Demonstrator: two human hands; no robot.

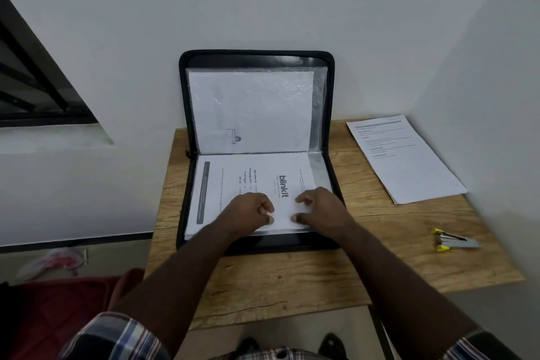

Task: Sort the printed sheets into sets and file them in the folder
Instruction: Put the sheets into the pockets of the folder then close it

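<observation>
A black zip folder (183,114) stands open on the wooden table, its upper half leaning on the wall. That half's clear sleeve holds a white sheet (251,108). A printed sheet (263,172) marked "blinkit" lies on the lower half. My left hand (248,209) rests on the sheet's near part, fingers curled and thumb against forefinger, pinching it. My right hand (320,207) sits just to the right, with bent fingers and thumb gripping the same sheet. A separate stack of printed sheets (404,159) lies at the table's far right.
A grey stapler with yellow ends (454,241) lies near the right edge of the table (292,280). Walls close in behind and to the right. A window is at the left, and cloth and a bag lie on the floor at the left.
</observation>
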